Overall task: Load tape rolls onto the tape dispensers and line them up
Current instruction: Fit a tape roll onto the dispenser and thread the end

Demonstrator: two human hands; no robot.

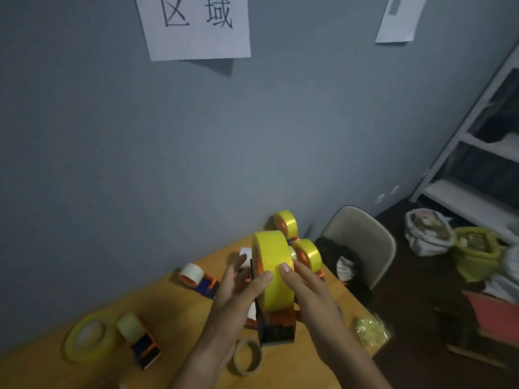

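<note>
One head-worn view, looking forward and steeply down from just above the wooden table (179, 327), close enough that both forearms run in from the bottom edge. It faces the grey wall (140, 150), tilted, with shelves (477, 164) sliding in at far right.

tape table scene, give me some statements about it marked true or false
1. Both hands are on the big yellow tape roll. True: the left hand and right hand press it from either side.
2. That roll sits in an orange and blue dispenser. True.
3. The flat yellow roll at the table's left is loaded on a dispenser. False: it lies loose on the wooden table.
4. The chair stands left of the table. False: it is on the right.
5. A paper sign hangs on the wall. True.
</note>
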